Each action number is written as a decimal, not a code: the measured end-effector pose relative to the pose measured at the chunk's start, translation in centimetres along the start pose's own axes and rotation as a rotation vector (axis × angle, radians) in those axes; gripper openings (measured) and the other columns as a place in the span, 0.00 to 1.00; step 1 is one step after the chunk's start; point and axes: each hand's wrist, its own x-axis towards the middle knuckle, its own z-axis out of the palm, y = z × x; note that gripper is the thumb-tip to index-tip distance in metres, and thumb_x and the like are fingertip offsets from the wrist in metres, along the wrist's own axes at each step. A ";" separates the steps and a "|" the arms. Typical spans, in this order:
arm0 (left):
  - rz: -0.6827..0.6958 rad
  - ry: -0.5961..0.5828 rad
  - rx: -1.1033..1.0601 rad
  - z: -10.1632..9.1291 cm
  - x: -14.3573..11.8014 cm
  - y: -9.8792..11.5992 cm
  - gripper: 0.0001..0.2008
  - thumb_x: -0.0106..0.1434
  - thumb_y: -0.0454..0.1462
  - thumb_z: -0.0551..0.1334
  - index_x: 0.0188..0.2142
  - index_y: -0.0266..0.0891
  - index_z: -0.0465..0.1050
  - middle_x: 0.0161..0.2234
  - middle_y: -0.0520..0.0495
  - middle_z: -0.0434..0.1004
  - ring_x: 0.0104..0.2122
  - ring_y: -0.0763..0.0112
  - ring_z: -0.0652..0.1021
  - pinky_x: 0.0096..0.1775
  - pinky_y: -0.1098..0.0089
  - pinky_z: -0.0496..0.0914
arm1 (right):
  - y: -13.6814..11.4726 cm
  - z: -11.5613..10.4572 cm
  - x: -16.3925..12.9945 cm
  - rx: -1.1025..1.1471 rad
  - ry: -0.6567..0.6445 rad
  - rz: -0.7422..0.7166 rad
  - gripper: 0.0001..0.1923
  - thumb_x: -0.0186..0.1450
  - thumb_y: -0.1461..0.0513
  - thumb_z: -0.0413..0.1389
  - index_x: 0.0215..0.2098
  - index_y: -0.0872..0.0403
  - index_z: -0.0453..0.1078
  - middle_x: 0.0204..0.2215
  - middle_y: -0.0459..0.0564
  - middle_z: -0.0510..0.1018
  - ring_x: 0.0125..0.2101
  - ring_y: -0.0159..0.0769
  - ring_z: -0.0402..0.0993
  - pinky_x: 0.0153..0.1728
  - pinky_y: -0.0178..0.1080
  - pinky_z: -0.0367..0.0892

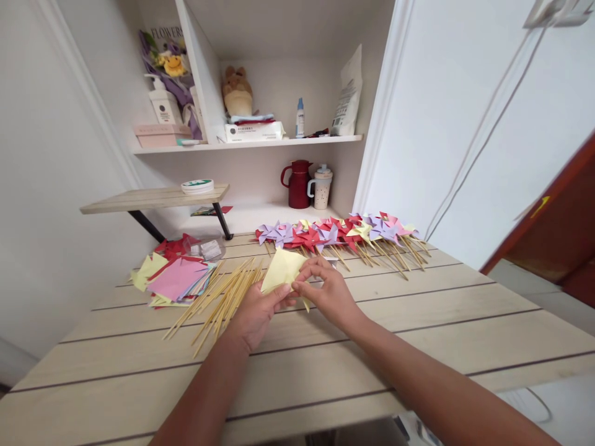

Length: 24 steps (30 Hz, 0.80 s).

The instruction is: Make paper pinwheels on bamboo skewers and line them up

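Both hands pinch one yellow paper [282, 267] just above the table [418, 322]. The left hand [255, 313] has its fingers curled under the sheet's lower edge, thumb on top, closed on the paper. The right hand [326, 292] grips the same sheet from 3 o'clock, thumb and forefinger pressed together at the lower right corner, other fingers arched over it. The paper fans up and away from the fingertips toward 11 o'clock, its far corner free and lifted; most of the sheet lies beyond the fingers, not under the palms. Whether a fold is already set in it I cannot tell.

Outward from the hands:
- At 9 to 10 o'clock, touching distance from the left hand, a loose heap of sticks [218, 296] lies fanned on the table.
- Further out at 10 o'clock, a stack of flat paper squares [176, 279], pink, yellow and red, unused.
- At 12 to 2 o'clock, along the table's far edge, a long row of finished pinwheels [339, 234] on sticks, purple, red, yellow, pink.

Judgement on progress: well along. Many pinwheels are complete, yet the stock of sticks and squares is still sizeable. The sheet in hand looks to be at an early shaping stage, with no stick attached.
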 end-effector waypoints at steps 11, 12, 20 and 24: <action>0.086 0.161 0.155 0.3 0.4 -0.3 0.16 0.51 0.38 0.74 0.39 0.33 0.81 0.37 0.39 0.84 0.32 0.61 0.83 0.28 0.70 0.74 | -0.1 -0.3 0.1 -0.042 0.060 -0.054 0.03 0.61 0.60 0.62 0.32 0.51 0.73 0.37 0.50 0.73 0.43 0.44 0.71 0.46 0.47 0.67; 0.090 0.169 0.168 0.3 0.4 -0.2 0.16 0.51 0.38 0.74 0.39 0.33 0.81 0.36 0.39 0.84 0.31 0.61 0.83 0.28 0.70 0.74 | -0.2 -0.6 0.2 -0.062 0.081 -0.067 0.04 0.62 0.59 0.61 0.36 0.50 0.74 0.40 0.51 0.74 0.44 0.44 0.71 0.47 0.48 0.67; 0.062 0.165 0.310 0.6 0.2 0.3 0.11 0.52 0.38 0.73 0.33 0.33 0.81 0.23 0.42 0.82 0.22 0.66 0.79 0.28 0.70 0.71 | -0.1 -2.6 1.6 0.081 -0.111 0.103 0.41 0.54 0.55 0.69 0.63 0.47 0.63 0.54 0.55 0.74 0.53 0.48 0.71 0.52 0.49 0.68; 0.068 0.165 0.368 0.6 0.2 0.3 0.10 0.52 0.39 0.73 0.31 0.34 0.81 0.22 0.43 0.81 0.22 0.66 0.79 0.29 0.68 0.72 | 0.2 -2.1 1.3 0.201 -0.281 0.234 0.21 0.54 0.56 0.68 0.44 0.52 0.77 0.36 0.49 0.81 0.35 0.41 0.77 0.34 0.40 0.72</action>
